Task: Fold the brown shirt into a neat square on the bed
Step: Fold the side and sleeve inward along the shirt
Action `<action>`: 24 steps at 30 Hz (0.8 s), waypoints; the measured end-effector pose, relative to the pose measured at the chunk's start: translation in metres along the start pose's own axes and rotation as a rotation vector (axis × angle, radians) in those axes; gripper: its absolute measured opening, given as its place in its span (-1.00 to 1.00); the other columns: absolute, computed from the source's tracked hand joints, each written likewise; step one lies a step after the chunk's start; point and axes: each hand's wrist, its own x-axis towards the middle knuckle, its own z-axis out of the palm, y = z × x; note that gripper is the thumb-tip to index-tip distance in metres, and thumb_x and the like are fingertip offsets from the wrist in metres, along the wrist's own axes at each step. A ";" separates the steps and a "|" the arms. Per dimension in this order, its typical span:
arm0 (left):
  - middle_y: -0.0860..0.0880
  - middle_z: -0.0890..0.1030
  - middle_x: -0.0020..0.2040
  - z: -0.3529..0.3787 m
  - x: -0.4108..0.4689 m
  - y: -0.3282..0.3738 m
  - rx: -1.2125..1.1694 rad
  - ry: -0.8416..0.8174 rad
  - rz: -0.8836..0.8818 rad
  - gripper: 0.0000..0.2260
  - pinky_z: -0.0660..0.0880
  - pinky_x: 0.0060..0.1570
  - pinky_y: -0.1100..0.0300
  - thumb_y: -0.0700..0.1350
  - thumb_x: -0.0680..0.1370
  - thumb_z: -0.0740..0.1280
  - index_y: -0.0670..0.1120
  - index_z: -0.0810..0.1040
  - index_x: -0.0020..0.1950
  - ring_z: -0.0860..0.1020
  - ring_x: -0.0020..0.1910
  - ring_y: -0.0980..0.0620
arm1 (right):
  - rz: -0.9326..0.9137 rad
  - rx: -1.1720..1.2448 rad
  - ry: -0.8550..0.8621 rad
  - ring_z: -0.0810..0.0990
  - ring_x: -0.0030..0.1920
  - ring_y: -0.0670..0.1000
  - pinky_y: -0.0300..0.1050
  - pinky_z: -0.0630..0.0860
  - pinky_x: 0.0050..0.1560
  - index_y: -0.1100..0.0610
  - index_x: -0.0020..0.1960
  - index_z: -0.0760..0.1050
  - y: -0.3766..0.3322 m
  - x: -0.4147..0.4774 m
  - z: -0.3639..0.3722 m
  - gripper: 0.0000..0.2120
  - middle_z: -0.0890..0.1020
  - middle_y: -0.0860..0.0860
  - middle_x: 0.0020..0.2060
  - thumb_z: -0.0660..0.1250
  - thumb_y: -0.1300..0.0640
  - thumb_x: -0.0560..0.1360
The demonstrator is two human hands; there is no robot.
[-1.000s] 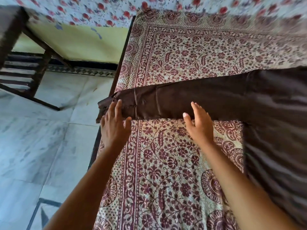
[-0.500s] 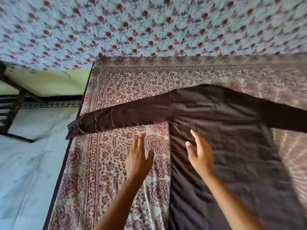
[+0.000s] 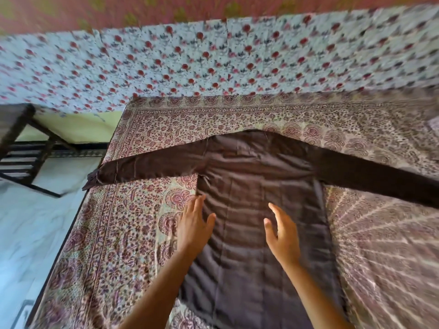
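1. Here, a brown shirt [image 3: 261, 181] lies flat and spread out on a bed [image 3: 133, 233], seen from above by a person leaning over it. A maroon-and-cream patterned bedspread [image 3: 308, 119] covers the bed.
2. The shirt's body runs down towards the viewer. On the person's left, the left sleeve [image 3: 147, 168] stretches straight out, and its cuff reaches the bed's edge. The right sleeve [image 3: 380, 184] stretches the other way and leaves the picture.
3. The left hand [image 3: 193, 227] lies palm down on the left edge of the shirt's body, just below the armpit. Its fingers are straight and its grip is apart, holding nothing.
4. The right hand [image 3: 283, 236] is over the middle of the shirt's body. Its fingers are spread and relaxed, so that grip is apart too. Blur hides whether it touches the cloth.
5. Beyond the shirt's collar end hangs a pale flowered cloth [image 3: 190, 62].
6. Left of the shirt, past the bed's edge, are a pale floor [image 3: 31, 229] and a dark wooden frame [image 3: 21, 148].
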 end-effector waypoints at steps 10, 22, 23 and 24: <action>-0.09 0.55 0.17 0.066 0.130 0.008 0.083 -0.039 0.088 -0.68 0.43 0.08 0.00 -0.02 0.48 0.22 -0.08 0.52 0.18 0.48 0.16 -0.15 | -0.016 -0.141 -0.087 0.57 0.15 0.18 0.06 0.50 0.15 0.29 0.23 0.48 0.092 0.097 0.020 -0.53 0.59 0.19 0.15 0.10 0.03 0.47; -0.14 0.56 0.19 0.174 0.353 -0.006 0.111 0.108 0.104 -0.74 0.44 0.07 -0.03 -0.15 0.58 0.14 -0.03 0.56 0.17 0.48 0.18 -0.19 | -0.040 -0.333 -0.036 0.52 0.18 0.21 0.09 0.44 0.16 0.21 0.27 0.46 0.210 0.263 0.100 -0.60 0.53 0.13 0.24 0.13 0.09 0.50; -0.15 0.54 0.22 0.179 0.367 -0.005 0.135 0.099 0.075 -0.73 0.44 0.05 -0.02 -0.14 0.59 0.13 -0.02 0.55 0.20 0.48 0.18 -0.20 | -0.042 -0.356 -0.018 0.53 0.16 0.21 0.09 0.43 0.14 0.20 0.26 0.47 0.217 0.277 0.103 -0.60 0.53 0.12 0.23 0.13 0.09 0.49; -0.15 0.53 0.23 0.181 0.380 -0.004 0.161 0.093 0.041 -0.72 0.45 0.05 -0.02 -0.13 0.60 0.13 0.00 0.53 0.22 0.49 0.19 -0.20 | -0.038 -0.383 0.002 0.51 0.17 0.22 0.09 0.41 0.14 0.18 0.26 0.46 0.222 0.291 0.105 -0.62 0.53 0.11 0.23 0.15 0.10 0.50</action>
